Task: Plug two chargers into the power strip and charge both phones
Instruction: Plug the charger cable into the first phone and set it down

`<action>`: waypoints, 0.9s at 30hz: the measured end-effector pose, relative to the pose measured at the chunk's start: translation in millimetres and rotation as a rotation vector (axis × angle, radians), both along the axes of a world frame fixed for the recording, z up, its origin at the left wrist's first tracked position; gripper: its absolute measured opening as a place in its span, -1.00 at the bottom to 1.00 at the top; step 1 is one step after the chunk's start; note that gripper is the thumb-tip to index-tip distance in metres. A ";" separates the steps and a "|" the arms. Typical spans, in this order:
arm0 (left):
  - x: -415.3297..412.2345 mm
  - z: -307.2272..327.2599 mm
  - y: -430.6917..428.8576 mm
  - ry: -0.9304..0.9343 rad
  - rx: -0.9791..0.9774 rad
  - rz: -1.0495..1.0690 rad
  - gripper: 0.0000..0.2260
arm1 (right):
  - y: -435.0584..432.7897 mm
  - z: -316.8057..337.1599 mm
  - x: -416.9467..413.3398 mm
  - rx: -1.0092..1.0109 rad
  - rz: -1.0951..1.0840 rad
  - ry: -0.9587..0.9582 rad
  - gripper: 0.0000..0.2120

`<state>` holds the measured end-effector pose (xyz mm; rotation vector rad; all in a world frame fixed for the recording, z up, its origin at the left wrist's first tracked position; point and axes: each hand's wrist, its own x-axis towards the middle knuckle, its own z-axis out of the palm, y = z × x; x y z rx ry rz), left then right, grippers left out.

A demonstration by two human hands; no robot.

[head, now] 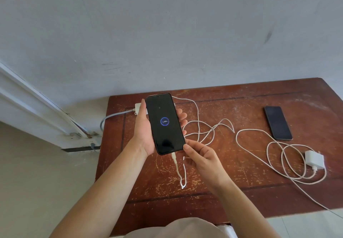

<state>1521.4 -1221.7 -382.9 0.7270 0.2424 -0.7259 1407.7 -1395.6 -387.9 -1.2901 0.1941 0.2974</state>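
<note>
My left hand (143,135) holds a black phone (164,124) upright above the table; its screen shows a blue charging ring reading 44%. A white cable (179,171) is plugged into the phone's bottom end and loops away toward the white power strip (138,107), which the phone mostly hides. My right hand (201,159) touches the phone's lower right corner, fingers loosely curled beside the cable. A second black phone (278,122) lies dark at the table's right. A white charger (315,159) with its coiled cable (289,159) lies loose near it.
The scratched brown wooden table (232,191) stands against a grey wall. A grey cord (111,117) runs from the power strip off the table's left edge. The loose charger's cable trails over the table's front right edge. A door frame stands at left.
</note>
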 end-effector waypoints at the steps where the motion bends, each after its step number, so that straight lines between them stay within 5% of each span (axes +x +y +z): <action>1: -0.4 0.1 0.7 0.004 0.028 0.004 -0.11 | 0.9 -2.1 -0.6 0.002 0.000 -0.006 -0.76; 7: -1.7 -3.4 6.6 0.074 0.313 0.181 -0.32 | 4.9 -19.3 0.0 0.041 -0.046 0.025 -0.75; 27: -11.5 -87.7 59.4 0.364 0.485 0.208 -0.37 | 55.5 -119.4 34.2 -0.048 -0.040 0.497 -0.86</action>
